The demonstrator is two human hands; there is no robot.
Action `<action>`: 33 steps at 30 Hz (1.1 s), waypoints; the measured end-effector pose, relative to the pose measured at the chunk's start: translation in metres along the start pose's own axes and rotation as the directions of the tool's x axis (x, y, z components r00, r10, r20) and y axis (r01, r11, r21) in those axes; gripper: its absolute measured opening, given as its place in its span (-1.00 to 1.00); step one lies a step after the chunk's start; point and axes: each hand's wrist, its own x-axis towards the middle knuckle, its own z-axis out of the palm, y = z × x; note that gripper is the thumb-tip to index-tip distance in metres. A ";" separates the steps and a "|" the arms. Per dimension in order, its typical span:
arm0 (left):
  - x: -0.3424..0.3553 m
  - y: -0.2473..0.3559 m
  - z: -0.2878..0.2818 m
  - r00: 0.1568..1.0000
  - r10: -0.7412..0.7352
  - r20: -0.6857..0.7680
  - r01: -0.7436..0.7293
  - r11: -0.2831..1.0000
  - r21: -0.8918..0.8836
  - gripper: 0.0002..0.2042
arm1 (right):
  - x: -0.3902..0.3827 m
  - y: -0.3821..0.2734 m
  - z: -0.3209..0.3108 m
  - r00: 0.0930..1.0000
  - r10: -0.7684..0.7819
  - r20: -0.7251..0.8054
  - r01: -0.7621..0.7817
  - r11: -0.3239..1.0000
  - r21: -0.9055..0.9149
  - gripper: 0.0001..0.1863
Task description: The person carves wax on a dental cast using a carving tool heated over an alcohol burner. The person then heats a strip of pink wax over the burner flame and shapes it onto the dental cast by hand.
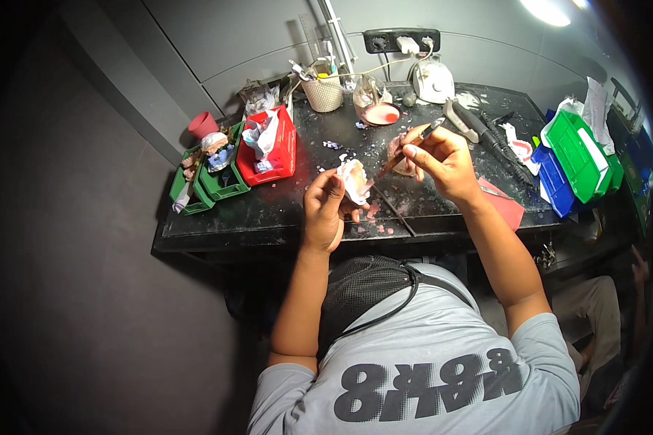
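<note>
My left hand [323,214] is closed around a whitish plaster dental cast [355,180], lifted over the front of the black table. In my right hand [446,163], pinched between thumb and fingers, is a slim wax knife [432,128] with a dark handle. Its thin end points down toward the cast; whether they touch cannot be made out. Behind the right fingers, partly hidden, sits another pale cast [400,156]. A thin dark rod [395,208] lies below the hands, among pink wax crumbs. Pink wax sheet [506,209] lies under my right forearm.
Green bins [225,185] and a red bin [286,148] stand left. A pen basket [322,94], a dish with pink wax [382,114] and a white device [433,78] stand behind. Right are a black-handled tool [490,134], tilted green and blue bins [577,156], and another person's leg [598,312].
</note>
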 end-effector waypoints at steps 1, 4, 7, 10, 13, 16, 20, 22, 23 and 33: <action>-0.001 0.001 0.003 1.000 -0.001 -0.012 0.001 1.000 -0.023 -0.56 | -0.001 0.000 0.001 1.000 -0.010 0.007 0.010 1.000 -0.005 -0.85; -0.001 0.001 0.006 1.000 0.000 -0.024 -0.001 1.000 -0.030 -0.56 | -0.001 0.000 0.000 1.000 -0.007 0.005 0.007 1.000 -0.015 -0.85; -0.001 0.003 0.009 1.000 0.002 -0.028 -0.002 1.000 -0.002 -0.55 | -0.002 0.000 0.000 1.000 0.005 0.008 -0.004 0.999 -0.033 -0.85; -0.002 0.001 0.005 1.000 0.000 -0.019 0.001 0.999 0.053 -0.55 | -0.002 0.000 0.001 1.000 0.006 0.006 -0.006 0.999 -0.040 -0.84; -0.001 -0.001 0.002 1.000 -0.003 -0.006 0.004 0.995 0.095 -0.55 | -0.003 0.001 0.000 1.000 -0.002 0.012 0.003 0.999 -0.036 -0.84; 0.000 -0.001 0.005 1.000 -0.002 -0.015 0.004 0.996 0.094 -0.54 | -0.002 0.001 0.000 1.000 0.002 0.010 -0.001 0.999 -0.036 -0.84; 0.000 0.000 0.005 0.999 -0.006 -0.033 0.009 0.996 0.086 -0.55 | -0.001 0.001 -0.002 0.999 -0.018 0.041 0.018 1.000 -0.013 -0.86; 0.001 -0.002 0.002 1.000 0.013 -0.028 -0.010 0.997 0.083 -0.55 | 0.000 -0.003 -0.007 0.999 -0.006 0.037 0.005 1.000 0.015 -0.86; 0.001 -0.002 0.001 0.999 0.029 -0.024 -0.027 0.997 0.078 -0.55 | 0.001 -0.005 -0.011 0.999 0.009 0.032 -0.010 0.999 0.043 -0.86; -0.001 0.004 0.005 0.995 -0.030 -0.093 0.023 0.997 -0.073 -0.56 | 0.010 -0.003 -0.062 0.749 -0.137 -0.648 0.057 0.988 -0.143 -0.87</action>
